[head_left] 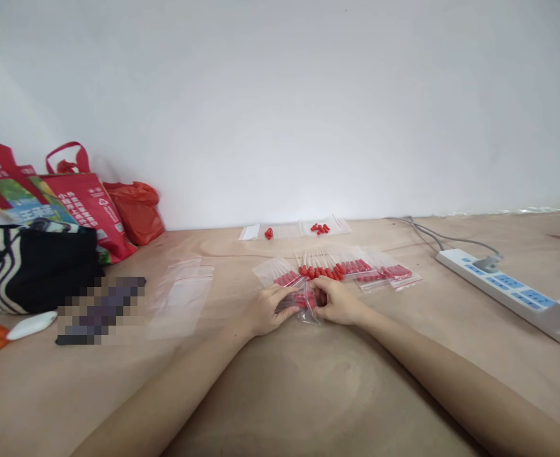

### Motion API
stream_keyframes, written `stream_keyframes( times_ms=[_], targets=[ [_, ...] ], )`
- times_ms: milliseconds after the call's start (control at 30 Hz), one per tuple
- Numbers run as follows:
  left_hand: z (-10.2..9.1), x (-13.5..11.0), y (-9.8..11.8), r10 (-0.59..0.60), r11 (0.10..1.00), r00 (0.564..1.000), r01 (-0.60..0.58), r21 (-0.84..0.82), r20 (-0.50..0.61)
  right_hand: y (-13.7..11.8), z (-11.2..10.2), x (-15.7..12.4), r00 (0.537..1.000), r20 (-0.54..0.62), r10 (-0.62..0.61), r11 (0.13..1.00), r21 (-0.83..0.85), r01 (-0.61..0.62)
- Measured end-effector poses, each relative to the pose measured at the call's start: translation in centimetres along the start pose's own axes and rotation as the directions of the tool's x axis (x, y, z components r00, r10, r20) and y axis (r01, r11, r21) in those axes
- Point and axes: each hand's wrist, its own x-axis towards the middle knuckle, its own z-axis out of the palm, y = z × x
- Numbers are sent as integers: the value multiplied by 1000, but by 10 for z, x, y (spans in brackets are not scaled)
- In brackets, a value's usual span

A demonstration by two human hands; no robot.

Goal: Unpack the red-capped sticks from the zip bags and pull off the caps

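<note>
Between my hands is a clear plastic bag (310, 315) with red-tipped sticks inside. My left hand (269, 310) is closed on the bag's left side, thumb toward me. On the other side my right hand (337, 302) pinches the bag near its edge. Just beyond them lies a row of loose red-tipped sticks (318, 265), pale stems pointing away. Filled clear bags (390, 274) of the same sticks overlap to the right, and another filled bag (274, 270) lies to the left. My fingers partly cover the bag I hold.
Flat clear bags (182, 304) lie left of my hands. At the wall are two bags (286, 231) with small red pieces. A white power strip (508, 289) with a grey cable stands right. Shopping bags (89, 203), a black pouch (61, 263) and a blurred dark object (103, 311) sit left.
</note>
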Motion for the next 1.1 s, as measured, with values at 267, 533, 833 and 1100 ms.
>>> stream_keyframes(
  times_ms=[267, 533, 833, 1100],
  targets=[
    [-1, 1, -3, -74, 997, 997, 75, -37, 36, 14, -14, 1, 991, 101, 87, 968, 225, -108],
    [-3, 0, -6, -114, 993, 993, 115, -22, 33, 18, -11, 4, 970, 164, 182, 710, 660, -245],
    [-23, -13, -24, -179, 984, 980, 180, -14, 83, 36, -42, 4, 960, 104, 262, 699, 665, -263],
    [-40, -20, -31, -43, 993, 999, 41, 108, 14, 60, -74, 0, 895, -43, 444, 633, 722, -279]
  ],
)
